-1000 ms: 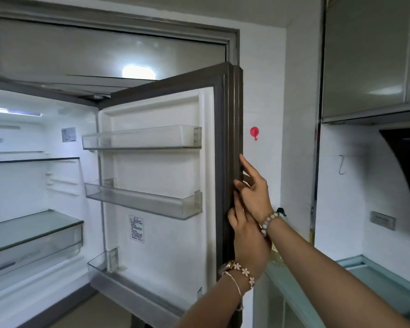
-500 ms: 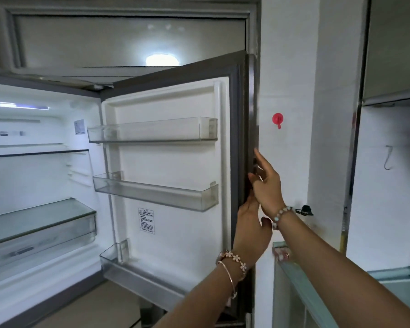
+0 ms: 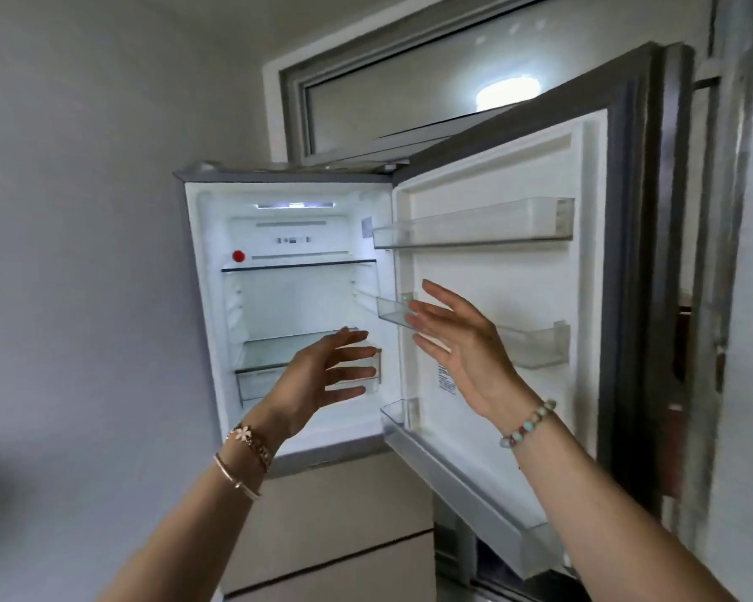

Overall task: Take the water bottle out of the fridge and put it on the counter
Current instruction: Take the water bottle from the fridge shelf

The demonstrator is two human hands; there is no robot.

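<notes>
Fridge [image 3: 209, 297] wide open, light on, a red cap [image 3: 238, 255] on the top shelf at left; whether that's the water bottle, can't tell. Left hand [image 3: 318, 375] raised before the glass shelf [image 3: 279, 345], fingers spread, holding nothing. Right hand [image 3: 461, 345] beside it, fingers splayed and empty, before the door [image 3: 518, 176] and its clear bins [image 3: 474, 223].

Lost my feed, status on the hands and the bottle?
Both hands open, empty: left hand, right hand, raised before the open fridge. No water bottle visible on shelves or door bins. Nothing blocking.
</notes>
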